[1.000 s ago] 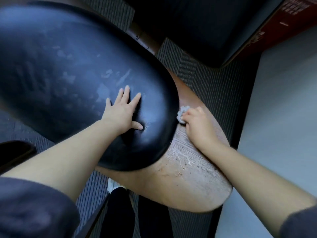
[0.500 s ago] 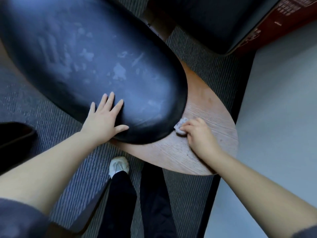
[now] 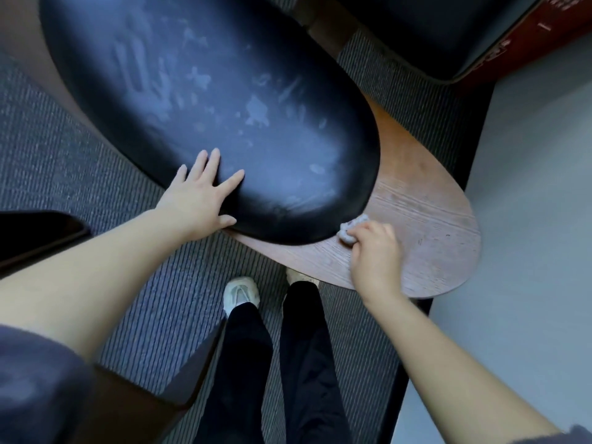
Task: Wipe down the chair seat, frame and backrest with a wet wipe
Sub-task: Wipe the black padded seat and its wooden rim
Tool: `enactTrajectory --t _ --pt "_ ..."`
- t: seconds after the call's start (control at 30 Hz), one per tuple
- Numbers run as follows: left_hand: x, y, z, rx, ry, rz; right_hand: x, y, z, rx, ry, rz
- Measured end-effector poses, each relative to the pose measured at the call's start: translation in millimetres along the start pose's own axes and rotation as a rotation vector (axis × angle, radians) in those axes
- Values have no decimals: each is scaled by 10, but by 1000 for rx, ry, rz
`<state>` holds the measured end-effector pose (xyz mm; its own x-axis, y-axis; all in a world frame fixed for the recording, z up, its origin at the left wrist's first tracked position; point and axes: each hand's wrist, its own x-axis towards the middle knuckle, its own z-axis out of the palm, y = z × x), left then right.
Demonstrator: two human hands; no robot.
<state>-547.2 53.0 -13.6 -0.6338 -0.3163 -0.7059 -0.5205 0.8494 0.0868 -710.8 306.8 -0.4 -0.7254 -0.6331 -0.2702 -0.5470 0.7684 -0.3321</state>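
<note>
The chair's black padded cushion (image 3: 224,107) fills the upper left, streaked with pale smears. It sits on a rounded brown wooden panel (image 3: 429,213) of the chair. My left hand (image 3: 201,197) lies flat with spread fingers on the cushion's near edge. My right hand (image 3: 374,257) grips a crumpled white wet wipe (image 3: 350,229) and presses it on the wood right beside the cushion's rim. Most of the wipe is hidden under my fingers.
Grey ribbed carpet (image 3: 64,161) lies under the chair. My legs and white shoes (image 3: 240,294) stand below the panel. A dark furniture piece (image 3: 416,30) sits at the top right, a pale floor (image 3: 528,187) on the right, dark objects at the lower left.
The view has pulled back from the chair. My right hand has slid the wipe along the wood toward me, following the cushion's rim. My left hand has shifted to the cushion's near edge.
</note>
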Motion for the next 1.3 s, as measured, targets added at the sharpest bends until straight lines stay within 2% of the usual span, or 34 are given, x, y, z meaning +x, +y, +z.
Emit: enactTrajectory --t 0.13,0.3,0.43,0.57,0.63,0.73,0.83,0.97,1.07,1.2,1.23,1.3 --pt "-40 -112 49 50 -28 40 -492 -537 505 137 -74 -99" --pt "-55 -323 -26 70 -67 118 -512 -1285 984 249 -102 -40" --pt "-27 -514 -34 113 -43 130 -523 -1108 949 188 -41 -129" --pt "-29 -690 74 56 36 112 -574 -1037 907 181 18 -30" --pt "-28 -715 124 30 59 131 -502 -1227 1045 213 18 -60" --pt "-30 -732 156 6 82 150 -428 -1545 1241 230 -33 -140" --pt "-18 -740 158 -7 84 146 -346 -1696 1304 219 -171 -168" --pt "-20 -706 112 -11 49 125 -430 -1307 1058 116 -165 -174" --pt "-38 -569 53 -22 14 68 -631 -807 577 43 -161 -147" --pt "-85 -269 13 -48 12 61 -360 -393 192 -22 -47 129" --pt "-104 -188 14 -47 12 86 -323 -421 184 -13 -77 130" --pt "-134 -20 10 -36 8 131 -439 -526 222 4 -238 -68"
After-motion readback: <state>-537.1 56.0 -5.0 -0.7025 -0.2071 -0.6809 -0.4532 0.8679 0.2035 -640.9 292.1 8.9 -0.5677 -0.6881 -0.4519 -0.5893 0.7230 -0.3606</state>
